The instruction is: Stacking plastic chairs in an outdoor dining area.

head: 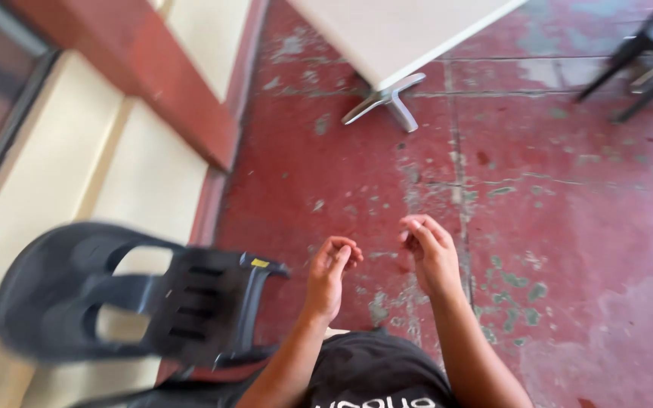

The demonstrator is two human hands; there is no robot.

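Down low, the left hand [332, 270] and right hand [429, 252] hang over the worn red floor [568, 227], fingers curled in loosely, holding nothing. Just left of the left hand lies a tipped dark plastic chair [145, 302], close to the cream wall [137, 181]. Farther off stands a white table [394, 30] on its metal foot [387, 102]. Open floor spreads between them.

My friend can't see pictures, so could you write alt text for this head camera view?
Seen from above, a person's left hand and right hand hover loosely curled and empty over a worn red floor. A dark plastic chair stands at left, a white table ahead.
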